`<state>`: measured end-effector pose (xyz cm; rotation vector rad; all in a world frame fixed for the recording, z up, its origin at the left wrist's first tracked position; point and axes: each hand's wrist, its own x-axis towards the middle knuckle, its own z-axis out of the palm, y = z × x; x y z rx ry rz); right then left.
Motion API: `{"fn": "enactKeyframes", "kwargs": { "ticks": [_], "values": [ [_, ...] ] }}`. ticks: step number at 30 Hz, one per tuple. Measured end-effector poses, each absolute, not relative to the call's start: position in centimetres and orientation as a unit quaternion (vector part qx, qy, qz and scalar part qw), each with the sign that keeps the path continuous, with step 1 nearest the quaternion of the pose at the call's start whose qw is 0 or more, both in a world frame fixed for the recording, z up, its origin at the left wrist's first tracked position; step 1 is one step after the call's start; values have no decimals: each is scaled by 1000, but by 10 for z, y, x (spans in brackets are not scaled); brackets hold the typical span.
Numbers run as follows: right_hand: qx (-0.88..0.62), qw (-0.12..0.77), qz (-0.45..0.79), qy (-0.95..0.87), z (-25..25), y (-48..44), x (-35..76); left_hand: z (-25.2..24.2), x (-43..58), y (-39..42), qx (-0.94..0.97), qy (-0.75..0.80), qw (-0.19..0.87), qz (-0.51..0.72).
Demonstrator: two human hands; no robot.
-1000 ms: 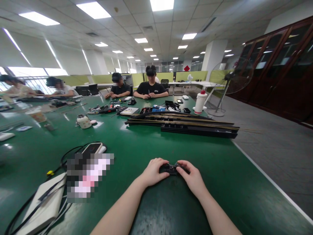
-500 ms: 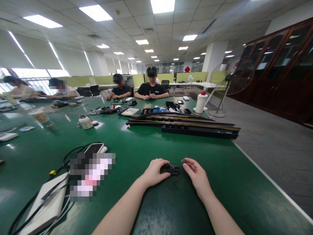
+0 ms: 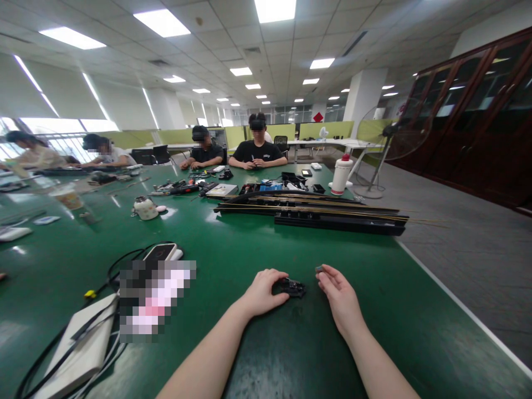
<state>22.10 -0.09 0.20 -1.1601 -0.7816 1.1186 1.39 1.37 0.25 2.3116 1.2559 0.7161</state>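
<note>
Clasping knobbly black part, left hand, right hand pinching small grey bit

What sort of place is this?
Likely an open-plan office workroom: a long green table strewn with tools and black rails, seated people working at it, the left hand gripping a small black part, the right hand a grey piece.

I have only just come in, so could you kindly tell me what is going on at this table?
A person at the green table holds a small black part down on the tabletop with the left hand. The right hand pinches a tiny dark piece, just apart from that part. Farther across lie long black rails, and other people sit at the far end.
</note>
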Motion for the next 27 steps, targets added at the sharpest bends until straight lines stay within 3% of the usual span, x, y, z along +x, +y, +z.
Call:
{"fn": "enactKeyframes", "kwargs": {
  "ticks": [27],
  "values": [
    [-503,630,489,-334,0,0,223,1,14,15,831,449,203,257]
  ]
}}
